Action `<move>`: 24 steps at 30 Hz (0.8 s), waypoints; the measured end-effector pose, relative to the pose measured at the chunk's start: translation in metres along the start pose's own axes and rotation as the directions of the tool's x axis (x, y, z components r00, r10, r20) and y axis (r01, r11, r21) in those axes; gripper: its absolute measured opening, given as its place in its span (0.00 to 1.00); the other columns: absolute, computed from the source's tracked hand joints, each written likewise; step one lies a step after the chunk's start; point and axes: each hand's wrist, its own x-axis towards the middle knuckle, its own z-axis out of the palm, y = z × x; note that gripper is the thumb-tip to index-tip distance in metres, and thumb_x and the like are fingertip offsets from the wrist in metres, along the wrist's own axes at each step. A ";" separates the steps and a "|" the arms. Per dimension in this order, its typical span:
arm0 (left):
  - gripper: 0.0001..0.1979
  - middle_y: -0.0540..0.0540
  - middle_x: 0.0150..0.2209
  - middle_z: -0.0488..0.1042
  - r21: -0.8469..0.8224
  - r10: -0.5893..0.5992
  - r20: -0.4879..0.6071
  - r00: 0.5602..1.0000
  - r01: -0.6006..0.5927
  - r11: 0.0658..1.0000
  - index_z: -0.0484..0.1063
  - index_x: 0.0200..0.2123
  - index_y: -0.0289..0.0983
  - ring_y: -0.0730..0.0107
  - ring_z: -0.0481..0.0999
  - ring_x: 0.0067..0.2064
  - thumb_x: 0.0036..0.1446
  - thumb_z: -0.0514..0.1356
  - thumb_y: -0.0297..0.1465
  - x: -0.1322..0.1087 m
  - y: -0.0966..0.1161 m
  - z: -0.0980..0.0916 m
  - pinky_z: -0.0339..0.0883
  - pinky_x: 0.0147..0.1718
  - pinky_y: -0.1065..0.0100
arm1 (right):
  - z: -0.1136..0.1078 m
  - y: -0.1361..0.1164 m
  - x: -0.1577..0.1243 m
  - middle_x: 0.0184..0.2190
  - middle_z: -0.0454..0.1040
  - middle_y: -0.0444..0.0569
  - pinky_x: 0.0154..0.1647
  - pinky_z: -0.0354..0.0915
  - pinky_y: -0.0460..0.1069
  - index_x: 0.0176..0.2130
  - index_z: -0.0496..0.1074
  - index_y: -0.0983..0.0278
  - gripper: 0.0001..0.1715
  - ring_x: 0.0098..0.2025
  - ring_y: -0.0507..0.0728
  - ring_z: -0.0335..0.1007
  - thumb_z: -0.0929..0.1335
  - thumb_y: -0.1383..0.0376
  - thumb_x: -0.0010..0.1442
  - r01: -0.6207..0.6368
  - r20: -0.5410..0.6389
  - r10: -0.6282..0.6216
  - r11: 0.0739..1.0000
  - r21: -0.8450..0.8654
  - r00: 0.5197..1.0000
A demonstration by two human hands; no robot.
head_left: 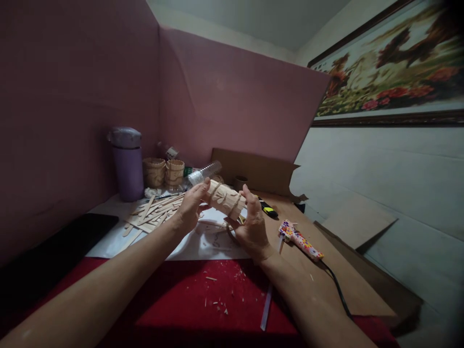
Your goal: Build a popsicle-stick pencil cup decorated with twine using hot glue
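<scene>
A small cylinder of pale wooden craft sticks (225, 199), tied with twine near both ends and bearing a raised leaf-like decoration, is held tilted above the paper. My left hand (192, 205) grips its left end, thumb on top. Around its right end close the fingers of my right hand (253, 224), with a strand of twine hanging below. Loose craft sticks (155, 215) lie in a heap on the white paper (203, 249) to the left. On the right, a flower-patterned glue gun (300, 240) rests on cardboard, a clear glue stick (267, 307) reaching toward me from it.
A purple tumbler (128, 169) stands at the back left beside two stick-covered cups (174, 174). Behind my hands lie a clear plastic bottle (208, 171) and a yellow-black cutter (268, 210). Wood scraps (221, 304) litter the red cloth (174, 304). A black cord (337, 285) trails rightward.
</scene>
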 end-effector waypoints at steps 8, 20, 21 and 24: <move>0.20 0.47 0.33 0.76 -0.039 -0.046 0.031 0.998 0.047 0.998 0.75 0.33 0.36 0.64 0.72 0.34 0.41 0.72 0.44 -0.005 0.008 0.003 0.64 0.36 0.63 | -0.002 -0.003 0.001 0.61 0.63 0.58 0.61 0.66 0.67 0.72 0.42 0.52 0.55 0.61 0.68 0.63 0.71 0.71 0.58 0.033 0.026 -0.032 0.999 -0.038 0.999; 0.28 0.48 0.38 0.75 -0.111 0.052 -0.013 0.999 -0.053 0.992 0.72 0.45 0.37 0.67 0.71 0.38 0.36 0.70 0.30 -0.006 0.012 0.005 0.62 0.37 0.67 | 0.006 0.008 -0.003 0.53 0.70 0.63 0.52 0.71 0.63 0.70 0.50 0.65 0.53 0.51 0.67 0.72 0.74 0.52 0.57 -0.286 0.058 0.280 0.938 0.195 0.958; 0.28 0.48 0.38 0.75 -0.109 0.060 -0.001 0.998 -0.059 0.992 0.71 0.46 0.38 0.66 0.72 0.39 0.37 0.70 0.31 -0.006 0.012 0.004 0.62 0.38 0.67 | 0.005 0.008 -0.002 0.54 0.70 0.63 0.52 0.72 0.63 0.70 0.50 0.65 0.53 0.52 0.66 0.72 0.74 0.53 0.56 -0.263 0.041 0.260 0.945 0.197 0.965; 0.24 0.47 0.40 0.75 -0.053 0.066 0.019 0.998 -0.065 0.997 0.72 0.45 0.39 0.64 0.72 0.41 0.44 0.70 0.39 -0.006 0.010 0.003 0.63 0.38 0.65 | 0.001 0.008 0.000 0.57 0.67 0.62 0.55 0.70 0.64 0.71 0.46 0.63 0.53 0.56 0.67 0.69 0.73 0.58 0.58 -0.129 -0.018 0.133 0.983 0.127 0.991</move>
